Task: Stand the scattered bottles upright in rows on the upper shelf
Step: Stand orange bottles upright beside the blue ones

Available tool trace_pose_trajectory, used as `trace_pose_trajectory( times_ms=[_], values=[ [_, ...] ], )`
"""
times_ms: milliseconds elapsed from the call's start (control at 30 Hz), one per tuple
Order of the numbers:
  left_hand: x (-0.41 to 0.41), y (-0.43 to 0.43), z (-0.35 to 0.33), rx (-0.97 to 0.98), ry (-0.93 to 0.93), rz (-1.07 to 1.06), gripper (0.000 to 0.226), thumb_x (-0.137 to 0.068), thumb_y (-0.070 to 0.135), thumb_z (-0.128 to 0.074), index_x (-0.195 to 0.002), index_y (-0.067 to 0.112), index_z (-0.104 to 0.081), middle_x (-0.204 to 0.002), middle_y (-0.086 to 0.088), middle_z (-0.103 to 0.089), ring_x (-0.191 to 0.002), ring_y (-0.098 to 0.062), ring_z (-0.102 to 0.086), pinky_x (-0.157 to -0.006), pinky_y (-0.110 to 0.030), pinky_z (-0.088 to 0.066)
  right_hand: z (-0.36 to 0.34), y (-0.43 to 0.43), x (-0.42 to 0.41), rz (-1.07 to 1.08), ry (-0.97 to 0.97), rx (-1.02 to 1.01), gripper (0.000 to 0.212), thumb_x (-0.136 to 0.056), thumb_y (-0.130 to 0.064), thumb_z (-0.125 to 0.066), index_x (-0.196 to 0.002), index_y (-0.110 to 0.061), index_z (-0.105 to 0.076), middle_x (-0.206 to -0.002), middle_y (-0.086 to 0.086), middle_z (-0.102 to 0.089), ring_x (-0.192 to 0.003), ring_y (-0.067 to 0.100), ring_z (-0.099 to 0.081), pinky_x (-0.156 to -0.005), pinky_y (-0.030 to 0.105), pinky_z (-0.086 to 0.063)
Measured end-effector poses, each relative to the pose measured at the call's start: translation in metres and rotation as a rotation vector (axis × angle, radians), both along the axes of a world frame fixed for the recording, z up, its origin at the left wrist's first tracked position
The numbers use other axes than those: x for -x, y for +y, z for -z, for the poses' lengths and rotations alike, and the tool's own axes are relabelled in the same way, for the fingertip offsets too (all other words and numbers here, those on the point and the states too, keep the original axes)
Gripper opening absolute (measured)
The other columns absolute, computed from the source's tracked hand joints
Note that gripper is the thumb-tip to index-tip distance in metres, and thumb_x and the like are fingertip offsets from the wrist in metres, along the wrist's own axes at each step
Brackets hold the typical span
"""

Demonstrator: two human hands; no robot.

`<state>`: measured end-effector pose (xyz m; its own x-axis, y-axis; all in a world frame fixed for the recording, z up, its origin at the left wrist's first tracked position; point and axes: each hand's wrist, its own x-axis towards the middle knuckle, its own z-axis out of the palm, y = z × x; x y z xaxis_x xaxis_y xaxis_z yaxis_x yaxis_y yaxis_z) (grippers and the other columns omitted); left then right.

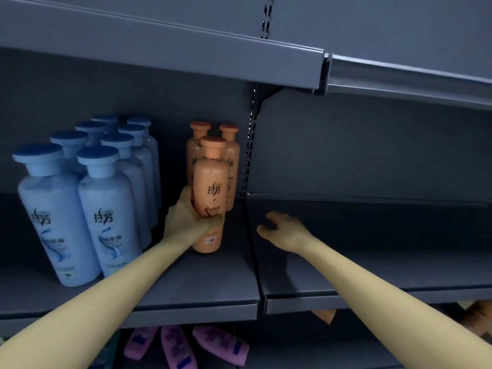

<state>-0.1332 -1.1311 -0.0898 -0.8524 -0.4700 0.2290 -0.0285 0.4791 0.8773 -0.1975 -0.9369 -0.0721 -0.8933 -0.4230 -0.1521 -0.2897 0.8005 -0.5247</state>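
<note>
- Near the right edge of the upper shelf (191, 286), an orange bottle (211, 179) stands upright: long axis vertical, cap up, label facing the front edge.
- The left hand (190, 222) wraps its fingers round the bottle's lower body.
- Two more orange bottles (192, 153) stand just behind it, by the back wall.
- Blue bottles (106, 209) stand in two rows towards the left.
- The right hand (282, 229) is over the neighbouring shelf panel (372, 262), fingers loosely curled, holding nothing.
- Purple bottles (221, 344) lie on the lower shelf.
</note>
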Motion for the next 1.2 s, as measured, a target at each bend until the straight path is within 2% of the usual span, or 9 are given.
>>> trace_pose_trajectory(
  times_ms=[167,267,400,667,833,933,1033,1200],
  values=[
    [0.015,-0.007,0.003,0.002,-0.013,-0.037,0.076,-0.069,0.016,-0.082,-0.133,0.016,-0.039,-0.121,-0.004,-0.059,-0.105,-0.017,-0.056,-0.082,-0.028,-0.045,0.005,0.002,0.008,0.023,-0.034,-0.022,0.061,-0.095,-0.043,-0.05,-0.147,-0.018,-0.031,-0.149,0.005,-0.039,-0.133,0.021,-0.042,-0.102,0.025,-0.036],
    [0.023,-0.01,0.005,-0.002,-0.002,-0.068,0.075,-0.071,0.015,-0.08,-0.133,0.014,-0.038,-0.122,-0.007,-0.058,-0.111,-0.025,-0.057,-0.086,-0.032,-0.046,0.006,0.0,0.01,0.016,-0.043,-0.029,0.061,-0.096,-0.042,-0.049,-0.148,-0.017,-0.03,-0.15,0.005,-0.037,-0.134,0.021,-0.04,-0.103,0.026,-0.035],
    [0.033,-0.014,0.006,-0.016,-0.001,-0.089,0.075,-0.073,0.012,-0.079,-0.135,0.012,-0.036,-0.123,-0.009,-0.057,-0.113,-0.028,-0.056,-0.088,-0.035,-0.046,0.009,-0.002,0.011,0.002,-0.051,-0.035,0.06,-0.096,-0.041,-0.049,-0.148,-0.017,-0.029,-0.151,0.004,-0.035,-0.136,0.021,-0.039,-0.105,0.026,-0.034],
    [0.045,-0.022,0.009,-0.064,-0.015,-0.032,0.081,-0.077,0.01,-0.074,-0.142,0.015,-0.027,-0.13,-0.007,-0.052,-0.12,-0.024,-0.051,-0.093,-0.036,-0.042,0.013,-0.009,0.012,-0.014,-0.071,-0.023,0.06,-0.096,-0.041,-0.049,-0.148,-0.019,-0.029,-0.152,0.003,-0.035,-0.136,0.021,-0.038,-0.103,0.025,-0.033],
    [0.038,-0.017,0.023,-0.054,-0.029,-0.059,0.098,-0.074,0.019,-0.079,-0.148,0.021,-0.015,-0.131,-0.005,-0.052,-0.117,-0.024,-0.053,-0.089,-0.033,-0.043,0.013,-0.012,0.011,-0.025,-0.074,-0.018,0.06,-0.096,-0.041,-0.049,-0.148,-0.019,-0.028,-0.152,0.003,-0.033,-0.136,0.021,-0.037,-0.104,0.026,-0.033],
    [0.038,-0.017,0.032,-0.06,-0.072,-0.054,0.101,-0.071,0.016,-0.081,-0.147,0.021,-0.015,-0.129,-0.004,-0.053,-0.113,-0.021,-0.053,-0.085,-0.029,-0.043,0.014,-0.013,0.011,-0.024,-0.08,-0.014,0.06,-0.096,-0.041,-0.048,-0.148,-0.019,-0.028,-0.152,0.003,-0.033,-0.137,0.021,-0.037,-0.104,0.026,-0.033],
    [0.041,-0.02,0.033,-0.064,-0.106,-0.022,0.097,-0.071,0.011,-0.08,-0.146,0.018,-0.019,-0.127,-0.004,-0.052,-0.106,-0.014,-0.049,-0.083,-0.028,-0.041,0.015,-0.013,0.012,-0.022,-0.085,-0.014,0.059,-0.096,-0.041,-0.049,-0.148,-0.019,-0.029,-0.152,0.003,-0.034,-0.136,0.02,-0.038,-0.102,0.023,-0.033],
    [0.047,-0.026,0.03,-0.089,-0.125,-0.024,0.085,-0.074,0.007,-0.076,-0.141,0.014,-0.025,-0.126,-0.006,-0.052,-0.112,-0.019,-0.049,-0.084,-0.028,-0.04,0.017,-0.014,0.013,0.0,-0.094,-0.002,0.059,-0.096,-0.041,-0.05,-0.147,-0.019,-0.031,-0.15,0.004,-0.037,-0.134,0.02,-0.039,-0.098,0.021,-0.033]
  ],
)
